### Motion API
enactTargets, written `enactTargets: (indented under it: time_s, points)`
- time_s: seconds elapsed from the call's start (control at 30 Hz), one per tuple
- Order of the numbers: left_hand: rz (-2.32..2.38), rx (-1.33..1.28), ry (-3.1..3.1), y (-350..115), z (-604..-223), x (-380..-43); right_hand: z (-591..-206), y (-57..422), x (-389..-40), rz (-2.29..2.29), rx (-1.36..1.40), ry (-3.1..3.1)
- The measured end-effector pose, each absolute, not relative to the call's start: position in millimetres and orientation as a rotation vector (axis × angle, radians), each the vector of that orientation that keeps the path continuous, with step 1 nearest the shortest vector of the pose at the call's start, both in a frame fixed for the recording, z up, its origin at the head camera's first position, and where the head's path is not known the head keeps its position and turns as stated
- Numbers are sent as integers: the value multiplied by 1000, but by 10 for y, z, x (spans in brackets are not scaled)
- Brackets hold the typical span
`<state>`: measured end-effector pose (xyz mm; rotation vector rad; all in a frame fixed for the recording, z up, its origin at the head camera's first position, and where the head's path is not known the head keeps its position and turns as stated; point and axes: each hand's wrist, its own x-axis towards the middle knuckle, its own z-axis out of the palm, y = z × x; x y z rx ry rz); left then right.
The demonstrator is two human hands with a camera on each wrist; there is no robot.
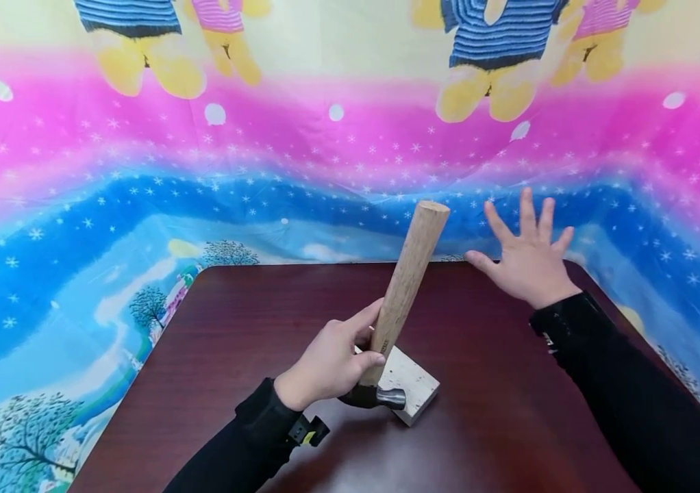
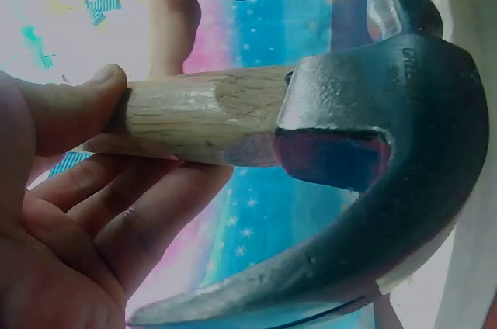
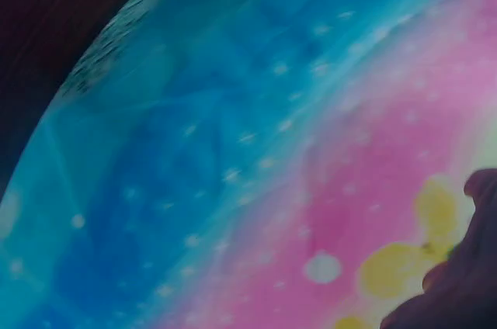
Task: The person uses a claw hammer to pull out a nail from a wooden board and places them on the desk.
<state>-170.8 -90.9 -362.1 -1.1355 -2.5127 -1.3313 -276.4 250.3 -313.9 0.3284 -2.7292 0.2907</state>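
My left hand (image 1: pixel 328 356) grips a claw hammer (image 1: pixel 408 281) low on its wooden handle, close to the metal head. The handle points up and leans to the right, and the head is at the bottom. In the left wrist view the curved claw (image 2: pixel 311 267) and the round striking face (image 2: pixel 402 9) show clearly. A pale wooden block (image 1: pixel 416 383) lies on the table, partly hidden behind the hammer head. Raised at the right, my right hand (image 1: pixel 529 263) holds nothing, its fingers spread wide. Only the dark edge of that hand (image 3: pixel 458 282) shows in the right wrist view.
Under the block is a dark red-brown table (image 1: pixel 251 322) with rounded back corners. Behind and beside it hangs a colourful printed cloth (image 1: pixel 350 144) in pink and blue. A small dark device (image 1: pixel 309 431) is strapped at the left wrist.
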Motion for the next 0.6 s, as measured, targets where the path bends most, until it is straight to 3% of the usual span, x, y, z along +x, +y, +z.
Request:
enactTargets:
  time_s: [0.6]
  points:
    - [-1874, -637, -2727, -1650, -3850, -1451, -3410, 2942, -3001, 248, 194, -2796]
